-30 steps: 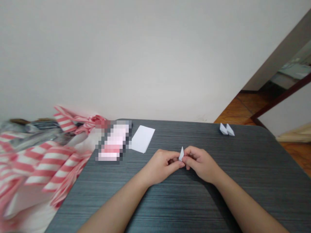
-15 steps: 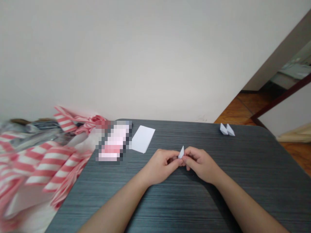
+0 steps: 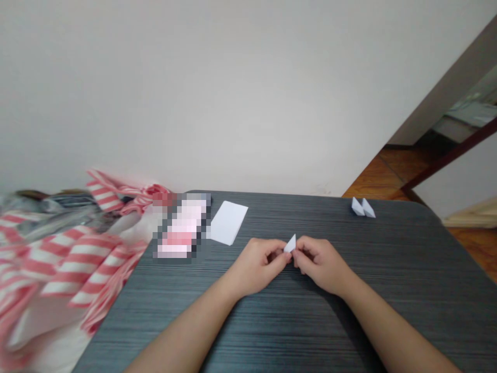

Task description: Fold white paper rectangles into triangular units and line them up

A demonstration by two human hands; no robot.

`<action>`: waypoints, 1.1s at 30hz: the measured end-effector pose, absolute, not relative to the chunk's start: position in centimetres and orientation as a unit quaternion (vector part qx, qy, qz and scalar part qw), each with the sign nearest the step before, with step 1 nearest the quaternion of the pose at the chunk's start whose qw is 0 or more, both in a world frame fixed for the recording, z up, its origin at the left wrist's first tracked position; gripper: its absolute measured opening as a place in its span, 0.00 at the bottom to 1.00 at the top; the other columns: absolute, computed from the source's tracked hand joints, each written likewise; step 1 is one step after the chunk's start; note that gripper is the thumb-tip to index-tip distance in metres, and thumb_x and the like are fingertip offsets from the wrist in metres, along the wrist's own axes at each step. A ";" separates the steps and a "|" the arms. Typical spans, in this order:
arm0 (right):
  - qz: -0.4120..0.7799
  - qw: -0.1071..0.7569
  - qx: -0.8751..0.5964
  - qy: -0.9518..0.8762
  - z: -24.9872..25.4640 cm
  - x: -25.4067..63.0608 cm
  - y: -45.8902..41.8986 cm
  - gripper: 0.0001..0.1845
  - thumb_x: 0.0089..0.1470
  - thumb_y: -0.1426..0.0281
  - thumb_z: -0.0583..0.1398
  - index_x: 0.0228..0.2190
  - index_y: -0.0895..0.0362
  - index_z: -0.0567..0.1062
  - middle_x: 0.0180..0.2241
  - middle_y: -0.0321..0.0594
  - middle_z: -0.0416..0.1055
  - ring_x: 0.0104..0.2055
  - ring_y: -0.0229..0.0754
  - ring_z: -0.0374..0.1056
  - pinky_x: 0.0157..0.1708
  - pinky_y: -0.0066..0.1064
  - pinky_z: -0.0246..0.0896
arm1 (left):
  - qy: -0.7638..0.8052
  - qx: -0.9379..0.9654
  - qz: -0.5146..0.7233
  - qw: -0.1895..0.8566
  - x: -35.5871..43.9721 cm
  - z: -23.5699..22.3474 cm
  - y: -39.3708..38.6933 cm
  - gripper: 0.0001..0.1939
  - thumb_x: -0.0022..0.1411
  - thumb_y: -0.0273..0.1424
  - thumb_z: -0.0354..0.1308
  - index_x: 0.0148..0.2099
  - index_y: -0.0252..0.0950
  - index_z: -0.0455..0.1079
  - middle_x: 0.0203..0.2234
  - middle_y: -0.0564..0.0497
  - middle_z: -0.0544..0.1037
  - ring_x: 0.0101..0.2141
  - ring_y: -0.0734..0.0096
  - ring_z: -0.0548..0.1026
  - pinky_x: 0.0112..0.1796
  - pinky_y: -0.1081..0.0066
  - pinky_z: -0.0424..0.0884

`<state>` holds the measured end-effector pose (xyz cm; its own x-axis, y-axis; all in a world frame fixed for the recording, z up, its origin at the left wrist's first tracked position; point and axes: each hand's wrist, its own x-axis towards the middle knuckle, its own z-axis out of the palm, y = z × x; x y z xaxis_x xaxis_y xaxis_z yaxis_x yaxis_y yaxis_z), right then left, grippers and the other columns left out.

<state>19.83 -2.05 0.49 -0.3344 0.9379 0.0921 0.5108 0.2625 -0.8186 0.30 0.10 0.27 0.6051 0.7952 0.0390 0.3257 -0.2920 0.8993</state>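
A small folded white paper is held up between my two hands over the table, its pointed tip upward. My left hand pinches its lower left part between thumb and fingers. On its right edge, the thumb and fingertips of my right hand are closed. My fingers hide the lower part of the paper. To the left, beyond my left hand, lies a stack of white paper sheets. Two pointed folded paper pieces stand side by side near the far right edge of the table.
The dark wood-grain table meets a pale wall. A pixelated pinkish rectangular thing lies at its far left. Red-and-white striped cloth is heaped beside the table's left edge. A wooden floor shows at right.
The paper between my fingers has turned and tilted, showing a broader white face with its tip leaning slightly right. My fingers have shifted slightly; the other things stay put.
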 end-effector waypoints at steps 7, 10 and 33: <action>0.337 0.287 -0.482 -0.756 0.3 19.7 -2.0 0.09 0.56 0.77 0.55 0.25 0.57 0.69 0.21 0.31 0.64 0.23 0.35 0.60 0.25 0.26 0.51 | 0.374 0.770 0.252 0.451 0.4 0.3 0.2 0.08 0.65 0.31 0.55 0.39 0.35 0.76 0.24 0.56 0.73 0.25 0.77 0.66 0.28 0.77 0.58; 0.336 0.281 -0.487 -0.756 0.1 19.6 -1.9 0.09 0.55 0.78 0.55 0.25 0.57 0.69 0.22 0.32 0.65 0.24 0.35 0.60 0.26 0.26 0.51 | 0.374 0.776 0.256 0.439 0.4 0.2 0.1 0.08 0.65 0.30 0.55 0.39 0.35 0.76 0.24 0.56 0.74 0.25 0.76 0.67 0.28 0.77 0.59; 0.299 0.252 -0.510 -0.766 -0.2 19.6 -1.7 0.12 0.57 0.77 0.55 0.22 0.57 0.68 0.20 0.32 0.66 0.23 0.35 0.62 0.25 0.25 0.49 | 0.367 0.810 0.229 0.396 0.4 0.2 0.3 0.10 0.67 0.30 0.53 0.37 0.36 0.75 0.23 0.55 0.77 0.26 0.75 0.73 0.29 0.78 0.62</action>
